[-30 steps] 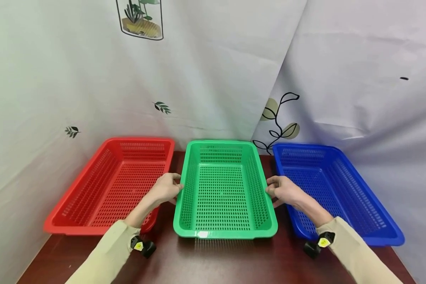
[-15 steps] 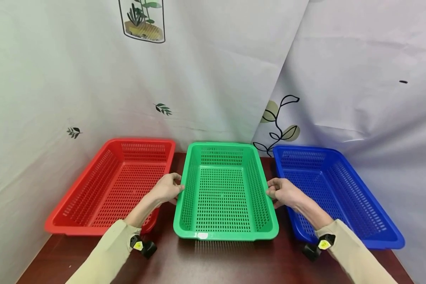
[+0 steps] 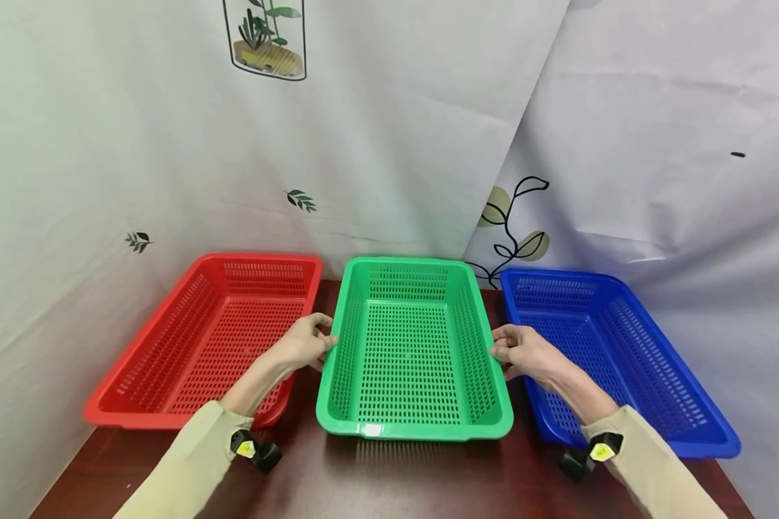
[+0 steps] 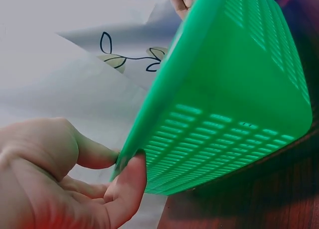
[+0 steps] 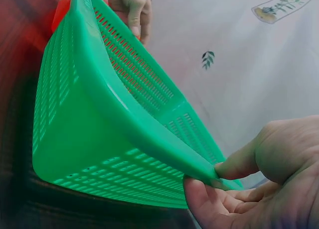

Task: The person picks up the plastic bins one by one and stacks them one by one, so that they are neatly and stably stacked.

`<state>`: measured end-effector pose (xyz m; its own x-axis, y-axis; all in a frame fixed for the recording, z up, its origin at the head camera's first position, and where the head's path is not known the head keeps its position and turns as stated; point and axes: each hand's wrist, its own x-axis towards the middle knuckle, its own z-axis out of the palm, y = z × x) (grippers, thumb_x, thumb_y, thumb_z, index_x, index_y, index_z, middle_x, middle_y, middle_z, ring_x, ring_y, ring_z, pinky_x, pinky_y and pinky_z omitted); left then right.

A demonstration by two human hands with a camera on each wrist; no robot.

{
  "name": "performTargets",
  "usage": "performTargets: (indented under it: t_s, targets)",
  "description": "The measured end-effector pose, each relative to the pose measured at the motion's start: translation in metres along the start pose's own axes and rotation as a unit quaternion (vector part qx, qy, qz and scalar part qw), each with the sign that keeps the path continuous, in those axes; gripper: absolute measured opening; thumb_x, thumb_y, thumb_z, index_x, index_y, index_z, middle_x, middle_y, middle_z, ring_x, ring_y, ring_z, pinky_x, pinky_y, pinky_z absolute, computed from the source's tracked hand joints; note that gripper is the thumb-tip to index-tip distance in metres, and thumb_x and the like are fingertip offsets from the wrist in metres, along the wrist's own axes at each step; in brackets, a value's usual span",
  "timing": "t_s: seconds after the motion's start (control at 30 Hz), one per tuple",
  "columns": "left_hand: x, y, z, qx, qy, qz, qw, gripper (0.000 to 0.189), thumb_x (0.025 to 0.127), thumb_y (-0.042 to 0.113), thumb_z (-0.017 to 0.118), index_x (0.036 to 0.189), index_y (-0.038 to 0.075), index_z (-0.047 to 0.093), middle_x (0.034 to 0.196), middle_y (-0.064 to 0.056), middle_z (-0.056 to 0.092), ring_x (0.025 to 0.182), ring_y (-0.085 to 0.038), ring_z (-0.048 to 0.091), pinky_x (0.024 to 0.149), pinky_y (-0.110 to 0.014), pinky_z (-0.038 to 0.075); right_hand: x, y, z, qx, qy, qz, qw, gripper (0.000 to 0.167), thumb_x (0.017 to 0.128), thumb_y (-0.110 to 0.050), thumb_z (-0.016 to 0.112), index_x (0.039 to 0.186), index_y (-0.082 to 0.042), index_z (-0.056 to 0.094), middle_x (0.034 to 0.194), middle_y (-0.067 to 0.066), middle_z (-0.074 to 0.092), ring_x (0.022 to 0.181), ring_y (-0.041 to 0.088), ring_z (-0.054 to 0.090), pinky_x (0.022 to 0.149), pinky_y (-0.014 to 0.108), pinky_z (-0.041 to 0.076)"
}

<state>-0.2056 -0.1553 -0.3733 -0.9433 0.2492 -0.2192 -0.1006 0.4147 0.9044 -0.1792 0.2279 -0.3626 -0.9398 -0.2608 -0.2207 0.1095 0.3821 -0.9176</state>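
A green plastic basket [image 3: 405, 360] with slotted walls and floor stands in the middle of the head view, with nothing inside it. My left hand [image 3: 306, 342] pinches its left rim between thumb and fingers. On the opposite side, my right hand [image 3: 524, 352] pinches the right rim in the same way. Close up in the left wrist view, the left thumb [image 4: 94, 152] lies over the rim and a finger curls beneath it. The right wrist view likewise has the right thumb [image 5: 239, 164] on top of the rim, fingers below.
A red basket [image 3: 201, 339] sits left of the green one, partly behind my left forearm. To the right is a blue basket [image 3: 597, 346], partly behind my right forearm. All rest on a dark reddish-brown table [image 3: 389, 483]. A patterned white cloth [image 3: 389, 130] hangs behind.
Both hands keep their grip on the green basket's rims. Its far edge appears slightly higher relative to the other baskets than half a second ago. The whole view has shifted a little.
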Motion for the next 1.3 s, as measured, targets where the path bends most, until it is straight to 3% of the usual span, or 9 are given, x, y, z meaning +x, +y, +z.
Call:
performTargets:
  t_s: [0.43, 1.03, 1.3]
  targets:
    - [-0.007, 0.008, -0.015, -0.056, -0.020, 0.006, 0.9982, 0.052, 0.102, 0.003, 0.055, 0.146, -0.011, 0.032, 0.093, -0.015, 0.053, 0.077, -0.024, 0.060, 0.071, -0.039, 0.057, -0.011, -0.013, -0.003, 0.018, 0.005, -0.010, 0.9998, 0.046, 0.101, 0.001, 0.053, 0.137, 0.022, 0.034, 0.109, 0.020, 0.056, 0.084, 0.022, 0.064, 0.069, 0.038, 0.058]
    - [-0.018, 0.029, -0.047, -0.034, -0.035, 0.023, 0.9985, 0.050, 0.103, 0.009, 0.056, 0.146, -0.007, 0.036, 0.094, -0.013, 0.053, 0.085, -0.023, 0.057, 0.075, -0.037, 0.055, -0.022, -0.036, -0.004, 0.077, -0.015, -0.041, 0.9961, 0.048, 0.101, -0.001, 0.052, 0.138, 0.021, 0.032, 0.107, 0.017, 0.061, 0.087, 0.018, 0.064, 0.073, 0.039, 0.057]
    - [-0.028, 0.034, -0.064, -0.067, -0.064, 0.042, 0.9949, 0.051, 0.104, 0.009, 0.053, 0.146, -0.010, 0.033, 0.115, -0.021, 0.057, 0.087, -0.024, 0.063, 0.082, -0.039, 0.056, -0.024, -0.050, 0.003, 0.092, -0.026, -0.060, 0.9936, 0.048, 0.100, -0.002, 0.052, 0.137, 0.022, 0.032, 0.107, 0.018, 0.062, 0.088, 0.019, 0.066, 0.074, 0.039, 0.057]
